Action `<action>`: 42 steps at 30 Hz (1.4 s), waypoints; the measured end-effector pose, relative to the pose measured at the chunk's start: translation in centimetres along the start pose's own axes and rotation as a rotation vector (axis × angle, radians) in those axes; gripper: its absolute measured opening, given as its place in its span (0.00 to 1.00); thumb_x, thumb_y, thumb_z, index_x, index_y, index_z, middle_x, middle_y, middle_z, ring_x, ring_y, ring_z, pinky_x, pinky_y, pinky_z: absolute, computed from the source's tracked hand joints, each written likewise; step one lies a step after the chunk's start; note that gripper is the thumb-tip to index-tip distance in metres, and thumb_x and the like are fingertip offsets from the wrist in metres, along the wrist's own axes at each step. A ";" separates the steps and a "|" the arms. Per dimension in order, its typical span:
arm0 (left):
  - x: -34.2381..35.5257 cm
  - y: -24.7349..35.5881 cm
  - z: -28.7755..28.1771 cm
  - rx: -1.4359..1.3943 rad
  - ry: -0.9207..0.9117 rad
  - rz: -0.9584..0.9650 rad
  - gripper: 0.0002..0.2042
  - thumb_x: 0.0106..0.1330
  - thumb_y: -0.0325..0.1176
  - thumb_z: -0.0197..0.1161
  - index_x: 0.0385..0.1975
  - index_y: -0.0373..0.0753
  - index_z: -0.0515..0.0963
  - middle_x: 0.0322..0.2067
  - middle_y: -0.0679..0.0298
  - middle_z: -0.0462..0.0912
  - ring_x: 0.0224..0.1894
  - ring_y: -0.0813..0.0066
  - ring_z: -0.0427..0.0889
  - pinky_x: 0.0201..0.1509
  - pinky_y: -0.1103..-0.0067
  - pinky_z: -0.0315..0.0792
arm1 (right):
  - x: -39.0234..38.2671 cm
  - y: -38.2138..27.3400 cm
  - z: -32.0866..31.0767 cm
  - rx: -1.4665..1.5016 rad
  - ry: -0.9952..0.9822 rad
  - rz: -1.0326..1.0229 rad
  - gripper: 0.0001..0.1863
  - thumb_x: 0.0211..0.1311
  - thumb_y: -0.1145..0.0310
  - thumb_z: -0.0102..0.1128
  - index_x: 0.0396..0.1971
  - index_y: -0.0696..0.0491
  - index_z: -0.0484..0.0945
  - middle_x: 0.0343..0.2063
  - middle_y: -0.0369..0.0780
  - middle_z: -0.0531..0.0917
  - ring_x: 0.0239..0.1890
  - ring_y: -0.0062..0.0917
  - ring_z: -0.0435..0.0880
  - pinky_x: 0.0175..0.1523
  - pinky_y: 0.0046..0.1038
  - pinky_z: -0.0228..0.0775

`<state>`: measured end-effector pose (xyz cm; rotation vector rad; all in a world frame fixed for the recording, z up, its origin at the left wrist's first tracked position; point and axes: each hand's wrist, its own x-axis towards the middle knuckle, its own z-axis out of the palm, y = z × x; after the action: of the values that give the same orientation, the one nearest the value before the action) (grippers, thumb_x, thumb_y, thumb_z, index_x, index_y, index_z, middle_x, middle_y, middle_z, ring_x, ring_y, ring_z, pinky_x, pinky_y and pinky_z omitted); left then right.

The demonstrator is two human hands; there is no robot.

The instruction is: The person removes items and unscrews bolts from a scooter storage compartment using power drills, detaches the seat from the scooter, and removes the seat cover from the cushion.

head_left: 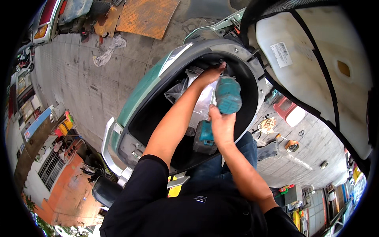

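Note:
My right hand (222,126) is wrapped around the handle of a teal cordless power driver (229,96), with its battery (204,136) below the grip. The driver's nose points toward the far wall of a scooter's black under-seat storage bucket (154,122). Beside that nose is my left hand (213,74), reaching in from the left. Its fingertips are drawn together close to a bolt (221,61) in the far wall; what they hold, if anything, is hidden. Crumpled clear plastic and a white sheet (204,100) lie in the bucket under my hands.
The scooter's seat (308,59) stands raised at the right, showing its pale underside. A silver grab rail (110,148) curves along the left. On the paving at the right are a red stool (285,110) and loose parts; a rag (110,50) lies far left.

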<state>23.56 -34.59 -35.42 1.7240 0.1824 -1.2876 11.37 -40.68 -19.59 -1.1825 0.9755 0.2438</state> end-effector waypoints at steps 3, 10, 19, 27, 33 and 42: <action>0.6 -1.3 0.1 0.046 0.050 0.068 0.35 0.70 0.61 0.36 0.62 0.36 0.66 0.62 0.49 0.65 0.66 0.54 0.63 0.67 0.70 0.57 | 0.3 -3.2 0.2 0.035 -0.005 0.046 0.07 0.56 0.77 0.56 0.35 0.59 0.71 0.23 0.36 0.75 0.20 0.19 0.73 0.25 0.22 0.67; -0.3 -1.3 1.1 0.149 0.131 0.090 0.34 0.66 0.61 0.47 0.62 0.41 0.67 0.61 0.51 0.68 0.64 0.59 0.66 0.65 0.73 0.60 | 1.6 -7.3 -1.6 0.041 -0.088 0.135 0.12 0.55 0.75 0.58 0.39 0.61 0.72 0.29 0.37 0.77 0.23 0.18 0.72 0.25 0.21 0.67; -2.2 -0.9 1.8 0.209 0.164 0.055 0.41 0.58 0.72 0.46 0.64 0.48 0.64 0.61 0.48 0.67 0.61 0.54 0.69 0.63 0.66 0.63 | 1.2 -8.9 -1.8 -0.005 -0.055 0.222 0.12 0.56 0.74 0.59 0.39 0.61 0.72 0.30 0.37 0.76 0.22 0.17 0.72 0.25 0.21 0.67; -2.2 -1.4 2.1 0.208 0.211 0.102 0.40 0.58 0.70 0.49 0.64 0.48 0.65 0.61 0.48 0.67 0.62 0.54 0.67 0.63 0.66 0.62 | 2.1 -10.4 -1.6 0.037 -0.036 0.304 0.12 0.56 0.75 0.59 0.38 0.63 0.73 0.29 0.38 0.77 0.22 0.18 0.73 0.25 0.22 0.67; -1.6 -1.9 3.0 0.298 0.245 0.057 0.40 0.59 0.66 0.52 0.64 0.43 0.62 0.62 0.51 0.65 0.65 0.54 0.63 0.66 0.60 0.57 | 2.3 -10.1 -1.0 -0.010 -0.036 0.276 0.09 0.56 0.74 0.59 0.36 0.62 0.74 0.27 0.37 0.76 0.21 0.18 0.73 0.24 0.22 0.67; -3.2 -1.5 4.3 0.620 0.248 0.012 0.35 0.62 0.50 0.58 0.63 0.33 0.61 0.68 0.60 0.55 0.69 0.64 0.55 0.71 0.59 0.45 | 2.7 -10.1 0.0 -0.058 -0.024 0.236 0.08 0.56 0.74 0.59 0.33 0.63 0.75 0.24 0.37 0.76 0.19 0.18 0.73 0.23 0.21 0.67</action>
<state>18.40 -35.67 -33.71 2.4081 -0.1007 -1.1881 19.27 -45.65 -14.90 -1.1139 1.0933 0.4758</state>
